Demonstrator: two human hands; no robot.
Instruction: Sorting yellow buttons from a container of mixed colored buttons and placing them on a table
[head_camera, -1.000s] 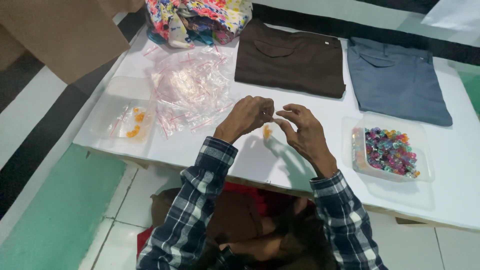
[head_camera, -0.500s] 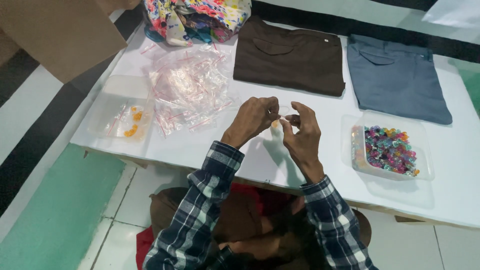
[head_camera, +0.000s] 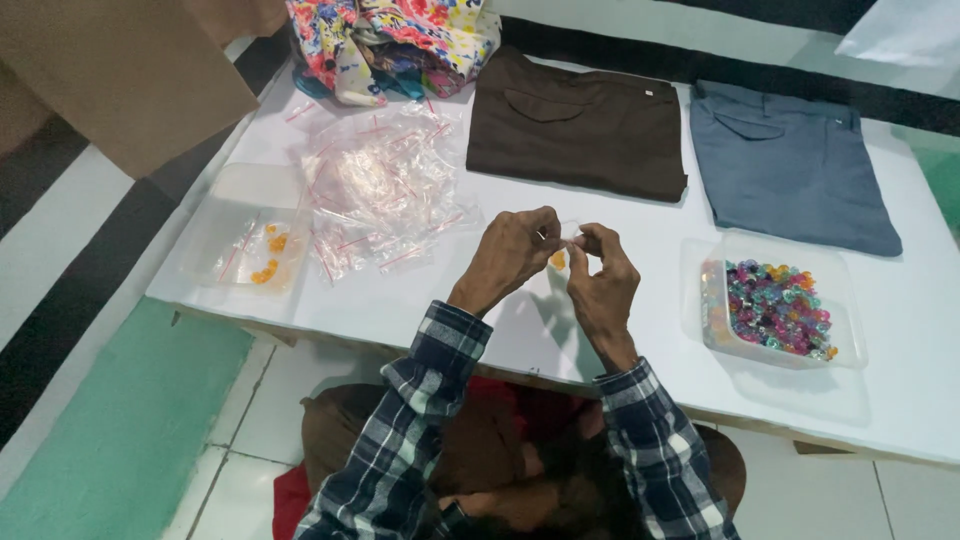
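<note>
While your left hand (head_camera: 512, 250) and right hand (head_camera: 600, 280) meet over the white table (head_camera: 620, 215), both pinch a small clear bag (head_camera: 560, 250) with an orange piece inside, fingers closed on its top edge. Bag sits between your hands, above the table's middle. At 3 o'clock from the hands: clear tub of multicoloured beads (head_camera: 775, 305), near the right hand but apart. At 10 o'clock: loose pile of clear zip bags (head_camera: 380, 190). At 9 o'clock: clear tray (head_camera: 245, 240) holding bagged orange pieces. At 12 o'clock: folded brown garment (head_camera: 580, 125); at 1 o'clock, folded grey-blue garment (head_camera: 790, 165). Floral cloth bundle (head_camera: 390, 40) at 11 o'clock, far edge.
</note>
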